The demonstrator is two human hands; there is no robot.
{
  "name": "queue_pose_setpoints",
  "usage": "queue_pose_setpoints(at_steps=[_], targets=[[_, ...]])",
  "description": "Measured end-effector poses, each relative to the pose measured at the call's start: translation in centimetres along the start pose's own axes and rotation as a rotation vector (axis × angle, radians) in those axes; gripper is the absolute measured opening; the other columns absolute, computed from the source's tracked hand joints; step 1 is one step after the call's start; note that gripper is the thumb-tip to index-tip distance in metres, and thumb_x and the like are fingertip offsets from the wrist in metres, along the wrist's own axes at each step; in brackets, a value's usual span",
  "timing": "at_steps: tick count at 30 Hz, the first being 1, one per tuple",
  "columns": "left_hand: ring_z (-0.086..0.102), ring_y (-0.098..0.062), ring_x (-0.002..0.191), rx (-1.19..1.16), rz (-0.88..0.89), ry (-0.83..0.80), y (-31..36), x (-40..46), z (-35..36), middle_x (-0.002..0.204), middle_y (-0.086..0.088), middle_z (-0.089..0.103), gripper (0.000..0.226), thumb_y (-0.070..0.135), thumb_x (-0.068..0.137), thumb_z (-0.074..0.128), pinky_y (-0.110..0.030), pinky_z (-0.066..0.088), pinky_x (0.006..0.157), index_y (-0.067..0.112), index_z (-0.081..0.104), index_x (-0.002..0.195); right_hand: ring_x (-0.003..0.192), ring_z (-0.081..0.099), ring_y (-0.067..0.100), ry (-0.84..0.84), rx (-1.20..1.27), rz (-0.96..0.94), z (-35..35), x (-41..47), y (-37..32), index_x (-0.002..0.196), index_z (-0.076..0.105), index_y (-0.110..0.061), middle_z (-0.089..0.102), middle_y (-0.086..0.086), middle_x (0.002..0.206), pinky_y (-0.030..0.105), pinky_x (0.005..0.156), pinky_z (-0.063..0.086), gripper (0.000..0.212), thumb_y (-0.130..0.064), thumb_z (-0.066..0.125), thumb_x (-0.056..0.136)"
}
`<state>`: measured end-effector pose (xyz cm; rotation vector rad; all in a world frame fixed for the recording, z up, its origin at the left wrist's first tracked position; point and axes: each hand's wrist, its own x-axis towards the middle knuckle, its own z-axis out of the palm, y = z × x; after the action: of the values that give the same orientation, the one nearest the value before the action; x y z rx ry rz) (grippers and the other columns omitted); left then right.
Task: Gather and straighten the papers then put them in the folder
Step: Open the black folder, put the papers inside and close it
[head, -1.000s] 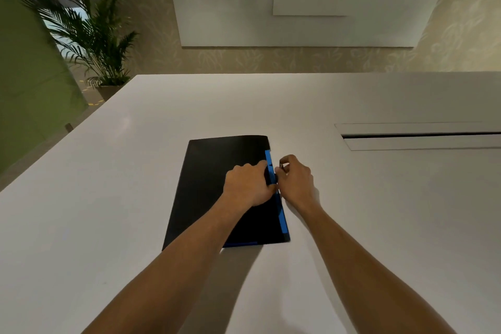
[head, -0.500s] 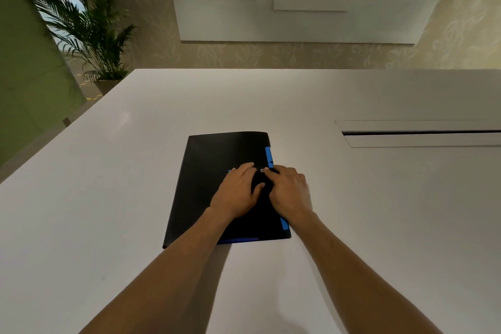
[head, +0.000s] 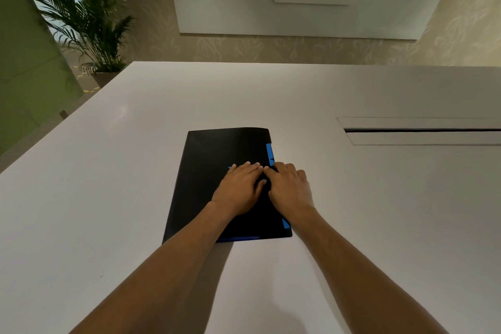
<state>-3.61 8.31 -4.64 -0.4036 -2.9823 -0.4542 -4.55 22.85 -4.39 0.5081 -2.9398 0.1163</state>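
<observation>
Off to the far left of the hands, beyond the table's corner, stands a potted palm point(head: 89, 27), no part of the job. Directly under the hands lies the black folder point(head: 214, 171), shut and flat on the white table point(head: 108, 198), its long axis running away from the person and leaning slightly to the left.

The left hand point(head: 240, 190) lies palm down on the cover, fingers spread flat and gripping nothing. The right hand point(head: 288, 191) lies just beside it, fingertips touching the left hand's, also flat and holding nothing; it straddles the folder's right edge, where a blue strip point(head: 269, 153) shows past the black cover and reappears near the wrist. Whether that blue is an inner flap or the papers cannot be told; no loose sheets are in view.

Well to the right of the hands a long cable slot point(head: 423, 131) is cut into the table.

Judging from this, the papers seem already inside, and what remains is pressing the cover shut; the right hand is nearer the open edge.
</observation>
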Motion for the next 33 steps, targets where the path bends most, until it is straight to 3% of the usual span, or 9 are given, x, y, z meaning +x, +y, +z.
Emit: queue_pose_setpoints(at_steps=[7,12,14,16,19,23,27,30,33], targets=[[0.024,-0.018,0.146,-0.036,-0.014,-0.034,0.0,0.1,-0.2,0.155,-0.002,0.035,0.048,0.039,0.102,0.035,-0.042,0.010,0.120,0.019,0.038,0.146,0.127,0.048,0.027,-0.013,-0.005,0.008,-0.7,-0.3,-0.4,0.141,0.044,-0.021,0.049,0.009,0.142,0.043,0.106,0.038,0.040,-0.028,0.046,0.101],[0.034,-0.018,0.140,-0.206,-0.079,0.030,-0.1,-0.5,-1.2,0.149,-0.004,0.043,0.043,0.034,0.098,0.048,-0.041,0.020,0.118,0.020,0.051,0.138,0.116,0.057,0.024,0.042,0.242,0.131,-0.9,-1.3,-0.6,0.139,0.049,-0.023,0.056,0.006,0.135,0.039,0.101,0.048,0.043,-0.021,0.050,0.096],[0.041,-0.018,0.136,-0.184,-0.212,0.186,-0.5,-1.1,-2.2,0.143,-0.002,0.049,0.040,0.037,0.095,0.052,-0.047,0.025,0.116,0.021,0.057,0.131,0.099,0.062,0.021,0.079,0.379,0.215,-1.7,-1.9,-0.5,0.132,0.054,-0.019,0.063,0.007,0.120,0.036,0.086,0.055,0.039,-0.017,0.052,0.093],[0.038,-0.021,0.137,-0.098,-0.429,0.283,-1.1,-2.2,-3.3,0.144,-0.001,0.046,0.044,0.043,0.092,0.053,-0.056,0.020,0.113,0.024,0.055,0.131,0.085,0.059,0.018,0.068,0.496,0.308,-2.7,-2.6,-0.1,0.130,0.055,-0.014,0.066,0.009,0.112,0.032,0.074,0.051,0.037,-0.015,0.050,0.094],[0.033,-0.031,0.137,-0.130,-0.713,0.227,-1.8,-4.1,-4.7,0.149,-0.008,0.038,0.060,0.051,0.088,0.052,-0.057,0.026,0.108,0.023,0.043,0.139,0.080,0.048,0.015,-0.016,0.561,0.398,-3.9,-3.5,0.7,0.131,0.054,-0.010,0.067,0.010,0.114,0.030,0.071,0.039,0.038,-0.029,0.048,0.099],[0.045,-0.037,0.127,-0.206,-0.807,0.169,-2.3,-5.4,-5.5,0.144,-0.013,0.040,0.072,0.053,0.086,0.056,-0.052,0.035,0.103,0.019,0.033,0.145,0.084,0.048,0.016,-0.105,0.546,0.413,-5.0,-3.8,0.2,0.128,0.054,-0.009,0.064,0.010,0.120,0.029,0.071,0.037,0.048,-0.046,0.052,0.097],[0.053,-0.035,0.120,-0.527,-0.830,0.288,-2.6,-5.6,-6.8,0.137,-0.012,0.052,0.069,0.041,0.084,0.068,-0.046,0.044,0.096,0.016,0.040,0.140,0.090,0.056,0.019,-0.134,0.599,0.441,-5.0,-3.4,0.1,0.132,0.051,-0.010,0.064,0.009,0.120,0.029,0.072,0.039,0.056,-0.049,0.057,0.094],[0.051,-0.036,0.123,-0.837,-0.937,0.321,-3.2,-5.8,-7.6,0.141,-0.014,0.048,0.068,0.029,0.085,0.071,-0.045,0.046,0.095,0.013,0.037,0.143,0.102,0.061,0.022,-0.106,0.773,0.547,-4.7,-3.6,0.8,0.137,0.049,-0.012,0.062,0.008,0.127,0.031,0.078,0.045,0.059,-0.046,0.062,0.091],[0.062,-0.032,0.102,-1.084,-0.940,0.253,-3.4,-5.4,-7.4,0.126,-0.015,0.059,0.055,0.017,0.086,0.071,-0.037,0.053,0.073,0.010,0.047,0.134,0.105,0.066,0.023,-0.100,1.038,0.640,-4.1,-3.4,1.7,0.133,0.055,-0.015,0.066,0.005,0.121,0.036,0.086,0.053,0.051,-0.036,0.069,0.088]])
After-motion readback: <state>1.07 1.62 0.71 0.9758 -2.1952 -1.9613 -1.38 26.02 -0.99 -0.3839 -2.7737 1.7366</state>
